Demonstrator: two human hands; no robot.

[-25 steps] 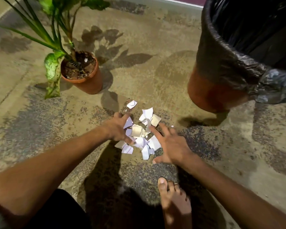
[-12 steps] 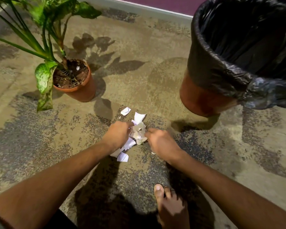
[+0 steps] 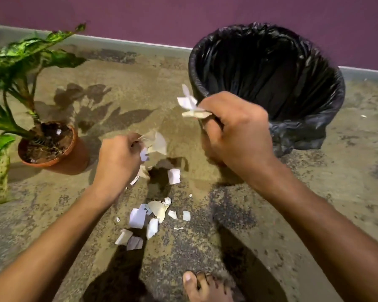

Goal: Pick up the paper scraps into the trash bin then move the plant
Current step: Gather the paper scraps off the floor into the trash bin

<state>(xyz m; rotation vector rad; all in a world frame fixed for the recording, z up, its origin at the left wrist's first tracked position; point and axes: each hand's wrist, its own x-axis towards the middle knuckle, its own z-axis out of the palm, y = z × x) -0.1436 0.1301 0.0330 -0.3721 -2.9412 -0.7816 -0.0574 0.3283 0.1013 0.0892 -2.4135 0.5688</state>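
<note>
Right hand (image 3: 234, 131): fingers curled tight around a bunch of paper scraps (image 3: 191, 105), raised at the near rim of the trash bin (image 3: 314, 131), which has a black liner. Left hand (image 3: 118, 158): fingers closed on more scraps, held lower above the floor (image 3: 314, 203). Loose scraps (image 3: 148, 219) lie on the floor between the forearms. The potted plant (image 3: 50, 144) stands at the left, near the wall (image 3: 183, 18). A bare foot (image 3: 203, 288) shows at the bottom edge.

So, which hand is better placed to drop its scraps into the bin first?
The right hand. It holds scraps right at the rim of the bin, while the left hand grips its scraps lower, between pot and bin.
</note>
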